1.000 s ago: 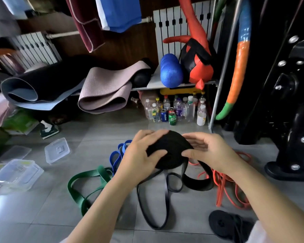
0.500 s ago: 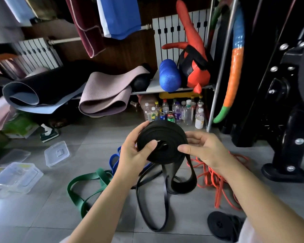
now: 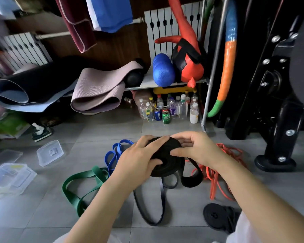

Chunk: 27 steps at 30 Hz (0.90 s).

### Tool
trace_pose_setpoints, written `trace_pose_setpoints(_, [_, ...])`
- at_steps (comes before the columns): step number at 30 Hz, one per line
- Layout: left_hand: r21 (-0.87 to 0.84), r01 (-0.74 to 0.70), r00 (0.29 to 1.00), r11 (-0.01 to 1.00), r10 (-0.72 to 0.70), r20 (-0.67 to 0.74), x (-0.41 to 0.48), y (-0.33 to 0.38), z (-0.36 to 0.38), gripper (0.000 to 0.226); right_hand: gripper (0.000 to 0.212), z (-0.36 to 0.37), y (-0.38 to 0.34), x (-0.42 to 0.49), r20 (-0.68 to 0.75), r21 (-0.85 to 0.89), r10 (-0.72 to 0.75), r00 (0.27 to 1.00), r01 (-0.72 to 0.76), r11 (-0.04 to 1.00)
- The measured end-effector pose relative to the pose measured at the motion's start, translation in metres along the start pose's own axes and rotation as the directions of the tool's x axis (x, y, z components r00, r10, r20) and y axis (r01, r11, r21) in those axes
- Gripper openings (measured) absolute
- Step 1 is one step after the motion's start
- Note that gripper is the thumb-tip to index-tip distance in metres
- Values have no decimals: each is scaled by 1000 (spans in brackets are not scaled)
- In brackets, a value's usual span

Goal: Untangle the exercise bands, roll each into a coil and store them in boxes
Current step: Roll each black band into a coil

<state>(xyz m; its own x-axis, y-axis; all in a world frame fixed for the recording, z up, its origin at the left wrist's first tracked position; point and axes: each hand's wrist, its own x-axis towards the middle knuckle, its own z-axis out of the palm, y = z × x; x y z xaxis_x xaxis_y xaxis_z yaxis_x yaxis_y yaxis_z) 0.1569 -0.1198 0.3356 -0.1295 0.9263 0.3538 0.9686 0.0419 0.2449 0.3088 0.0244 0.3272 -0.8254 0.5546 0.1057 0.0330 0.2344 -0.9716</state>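
Observation:
A black exercise band coil (image 3: pixel 167 160) is held above the floor between both hands. My left hand (image 3: pixel 139 158) grips its left side, thumb near the coil's centre. My right hand (image 3: pixel 195 149) grips the top right, fingers curled over the rim. The band's loose black tail (image 3: pixel 191 179) hangs below the coil. On the tiles lie a thin dark band loop (image 3: pixel 151 207), a blue band (image 3: pixel 114 155), a green band (image 3: pixel 81 186), an orange band tangle (image 3: pixel 218 174) and a second black coil (image 3: pixel 216 216).
Clear plastic boxes (image 3: pixel 11 178) and a lid (image 3: pixel 50 152) sit on the floor at left. Bottles and cans (image 3: pixel 167 107) stand under a shelf with rolled mats (image 3: pixel 96 88). A black machine base (image 3: pixel 275 160) stands at right.
The coil has tipped from upright and facing me to lying flatter and lower. My right hand has shifted over its top rim and my left thumb moved toward the centre.

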Motion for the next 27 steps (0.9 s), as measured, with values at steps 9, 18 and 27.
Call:
trace_pose_setpoints(9, [-336,201,951,920,-266,-158,2,-6,-8,68,18,-8,-4,0,-199,51,-87,976,98,994])
trace_pose_setpoints(18, [-672,189,862,716,-449,-236,8,-5,-12,63,25,-2,-4,-1,-226,140,-98,969,132,981])
trace_pose_setpoints(27, [-791,242,901,562,-432,-31,5,-8,-3,56,30,3,-2,0,-215,171,-40,976,78,982])
